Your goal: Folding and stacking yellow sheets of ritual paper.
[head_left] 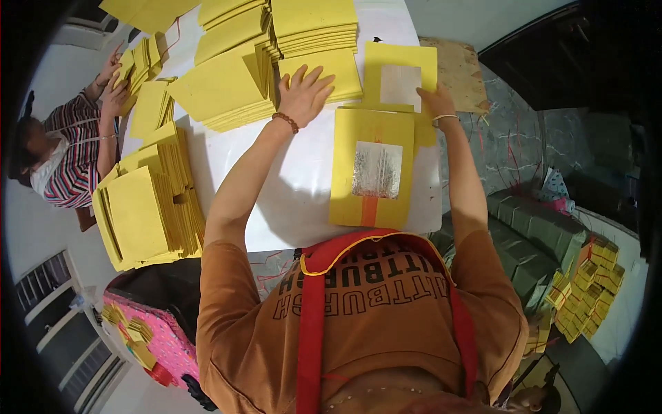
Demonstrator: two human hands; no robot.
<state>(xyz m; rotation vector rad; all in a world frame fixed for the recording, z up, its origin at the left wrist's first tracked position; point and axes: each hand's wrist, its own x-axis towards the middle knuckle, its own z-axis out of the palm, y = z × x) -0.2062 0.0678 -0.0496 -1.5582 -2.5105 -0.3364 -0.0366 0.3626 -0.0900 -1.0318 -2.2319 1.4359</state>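
My left hand (305,93) lies with fingers spread on a stack of yellow paper (345,65) at the middle of the white table. My right hand (439,103) grips the right edge of a yellow joss paper sheet (376,58) with a pale silver patch; the thumb shows on top, the other fingers are mostly hidden. Just nearer to me lies a yellow joss paper pile (343,186), its top sheet bearing a silver foil square (377,170) and a red-orange stripe. It partly overlaps the held sheet's lower end.
More yellow paper stacks (224,83) cover the table's far side, with folded bundles (141,207) at its left corner. Across the left side, another person (76,145) handles yellow papers. Dark green wrapped bales (531,228) and tied yellow bundles (586,293) stand at the right.
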